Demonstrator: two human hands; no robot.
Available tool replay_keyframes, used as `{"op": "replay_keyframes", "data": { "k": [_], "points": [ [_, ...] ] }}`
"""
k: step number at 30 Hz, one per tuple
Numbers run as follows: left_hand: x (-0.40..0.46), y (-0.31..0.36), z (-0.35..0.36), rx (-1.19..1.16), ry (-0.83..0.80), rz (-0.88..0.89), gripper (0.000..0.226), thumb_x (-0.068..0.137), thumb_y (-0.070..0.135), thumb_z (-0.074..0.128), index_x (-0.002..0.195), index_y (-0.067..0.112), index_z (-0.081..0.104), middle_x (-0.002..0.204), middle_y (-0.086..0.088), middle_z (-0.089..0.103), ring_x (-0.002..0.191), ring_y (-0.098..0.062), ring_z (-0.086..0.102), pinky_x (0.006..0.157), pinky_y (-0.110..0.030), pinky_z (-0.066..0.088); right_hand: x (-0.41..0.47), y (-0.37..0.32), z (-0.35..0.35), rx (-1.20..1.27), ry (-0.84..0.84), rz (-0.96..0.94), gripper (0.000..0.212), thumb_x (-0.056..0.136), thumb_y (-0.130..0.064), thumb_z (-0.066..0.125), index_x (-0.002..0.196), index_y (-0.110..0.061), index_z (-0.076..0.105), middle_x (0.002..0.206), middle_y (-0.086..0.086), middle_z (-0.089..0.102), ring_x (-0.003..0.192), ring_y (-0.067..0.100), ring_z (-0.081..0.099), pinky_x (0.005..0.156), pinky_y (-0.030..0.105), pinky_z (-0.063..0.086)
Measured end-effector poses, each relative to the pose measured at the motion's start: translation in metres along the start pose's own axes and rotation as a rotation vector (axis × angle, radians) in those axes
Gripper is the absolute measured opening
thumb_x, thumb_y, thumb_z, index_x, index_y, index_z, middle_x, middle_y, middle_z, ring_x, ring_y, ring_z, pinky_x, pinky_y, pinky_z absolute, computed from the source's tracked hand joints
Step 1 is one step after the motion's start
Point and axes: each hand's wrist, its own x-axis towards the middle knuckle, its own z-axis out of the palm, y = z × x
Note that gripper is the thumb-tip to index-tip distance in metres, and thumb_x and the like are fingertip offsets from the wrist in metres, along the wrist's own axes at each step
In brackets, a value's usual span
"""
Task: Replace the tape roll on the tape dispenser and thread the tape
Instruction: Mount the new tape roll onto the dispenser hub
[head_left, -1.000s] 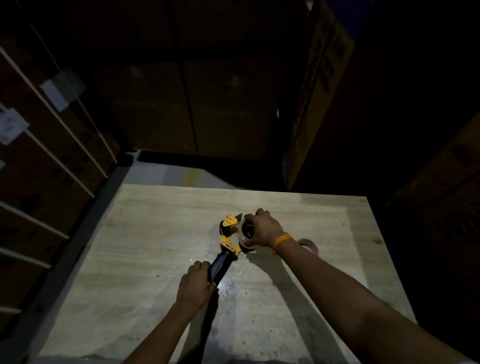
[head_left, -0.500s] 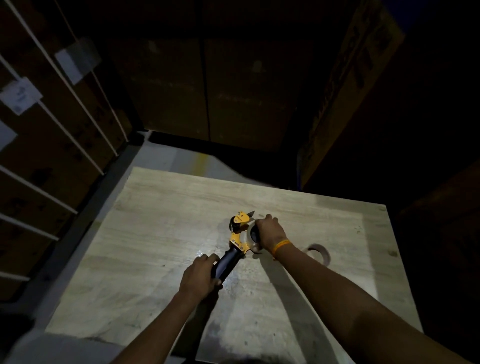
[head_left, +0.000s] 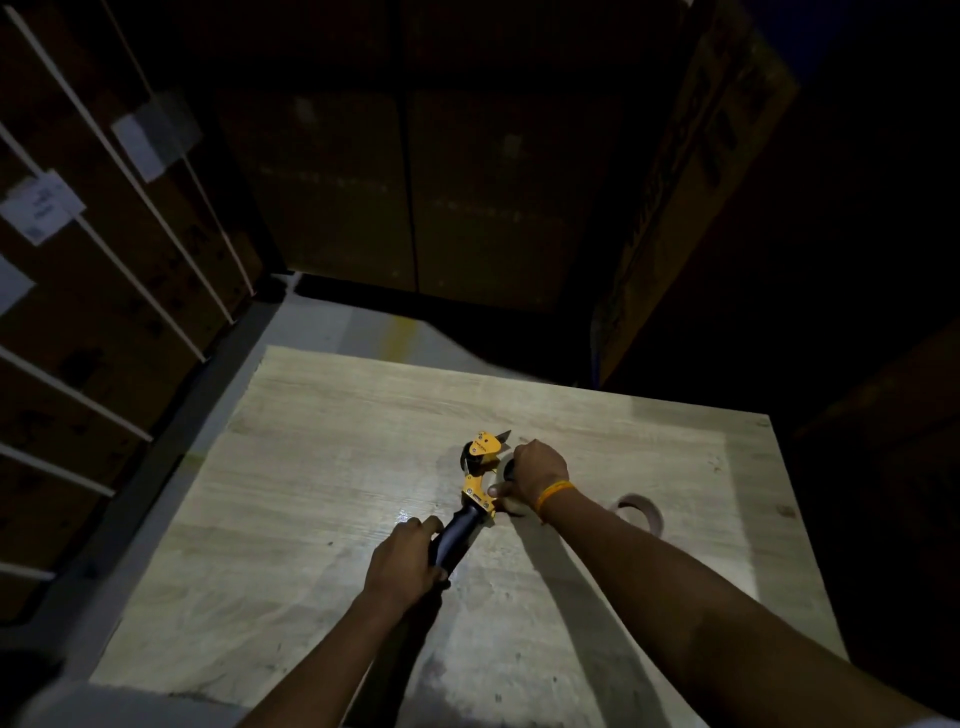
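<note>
Two hands on dispenser (head_left: 480, 470) | left hand (head_left: 402, 564) wrapped round black grip | right hand (head_left: 535, 475) cupping roll (head_left: 506, 474) at hub | likely light, rigid; tape sticky | spare core (head_left: 641, 512) right of dispenser

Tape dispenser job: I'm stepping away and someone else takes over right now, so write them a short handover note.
Left hand: closed around the black handle of the tape dispenser, which lies on the wooden table.
Right hand: cupped over the tape roll at the dispenser's hub; the hand hides how well it is seated.
Another roll or core lies on the table to the right, apart from the dispenser.
Done: a roll is at the hub.
Left: confirm seating, then thread the tape toward the blade end; no threaded tape is visible.
</note>
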Motion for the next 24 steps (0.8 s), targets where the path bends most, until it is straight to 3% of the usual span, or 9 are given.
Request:
{"op": "replay_keyframes", "data": {
  "k": [6, 9, 12, 15, 19, 22, 24],
  "points": [
    [-0.001, -0.001, 0.001, -0.04, -0.022, 0.017, 0.069, 0.065, 0.049, 0.081, 0.126, 0.028, 0.056, 0.112, -0.001, 0.064, 0.109, -0.025, 0.06, 0.078, -0.036, 0.049, -0.002, 0.013, -0.01, -0.009, -0.05, 0.025, 0.073, 0.071, -0.071, 0.075, 0.111, -0.01, 0.067, 0.107, 0.009, 0.07, 0.099, 0.027, 0.069, 0.07, 0.031, 0.049],
    [0.001, -0.002, -0.002, -0.057, -0.032, 0.028, 0.07, 0.061, 0.052, 0.082, 0.123, 0.028, 0.057, 0.111, 0.0, 0.063, 0.106, -0.023, 0.061, 0.074, -0.034, 0.047, -0.011, 0.023, -0.012, -0.06, 0.028, 0.035, 0.068, 0.078, -0.066, 0.072, 0.117, -0.011, 0.065, 0.113, 0.009, 0.069, 0.103, 0.028, 0.068, 0.074, 0.034, 0.051],
    [0.006, -0.002, -0.006, -0.057, -0.065, 0.03, 0.077, 0.058, 0.053, 0.085, 0.123, 0.026, 0.056, 0.115, 0.001, 0.061, 0.108, -0.024, 0.061, 0.076, -0.036, 0.049, -0.02, 0.016, 0.0, -0.053, 0.157, -0.09, 0.059, 0.082, -0.052, 0.074, 0.121, -0.009, 0.062, 0.122, 0.014, 0.064, 0.113, 0.031, 0.059, 0.085, 0.039, 0.054],
    [0.009, 0.003, -0.006, -0.04, -0.109, 0.031, 0.089, 0.053, 0.06, 0.085, 0.129, 0.024, 0.054, 0.12, 0.0, 0.059, 0.112, -0.024, 0.059, 0.083, -0.039, 0.052, -0.022, -0.007, 0.014, 0.108, 0.084, -0.236, 0.062, 0.075, -0.053, 0.08, 0.123, -0.015, 0.066, 0.126, 0.015, 0.06, 0.121, 0.035, 0.052, 0.093, 0.042, 0.052],
    [0.011, 0.009, -0.003, -0.009, -0.108, 0.038, 0.067, 0.063, 0.057, 0.082, 0.116, 0.021, 0.061, 0.113, -0.004, 0.06, 0.106, -0.028, 0.063, 0.078, -0.037, 0.049, -0.018, -0.033, 0.025, 0.151, 0.015, -0.296, 0.067, 0.073, -0.041, 0.085, 0.125, -0.008, 0.061, 0.135, 0.02, 0.052, 0.129, 0.04, 0.039, 0.1, 0.049, 0.047],
    [0.01, 0.01, 0.001, 0.019, -0.103, 0.052, 0.054, 0.074, 0.049, 0.076, 0.117, 0.018, 0.063, 0.114, -0.01, 0.06, 0.105, -0.033, 0.064, 0.079, -0.039, 0.051, -0.01, -0.038, 0.031, 0.049, 0.066, -0.323, 0.055, 0.082, -0.026, 0.078, 0.129, -0.005, 0.06, 0.141, 0.019, 0.049, 0.137, 0.042, 0.036, 0.106, 0.049, 0.045],
    [0.009, 0.009, 0.002, 0.021, -0.093, 0.051, 0.052, 0.076, 0.045, 0.072, 0.117, 0.016, 0.062, 0.113, -0.012, 0.06, 0.105, -0.034, 0.064, 0.079, -0.041, 0.053, -0.006, -0.039, 0.036, 0.026, 0.089, -0.344, 0.046, 0.084, -0.019, 0.073, 0.128, -0.008, 0.062, 0.137, 0.018, 0.053, 0.133, 0.043, 0.039, 0.099, 0.052, 0.049]
  ]
}}
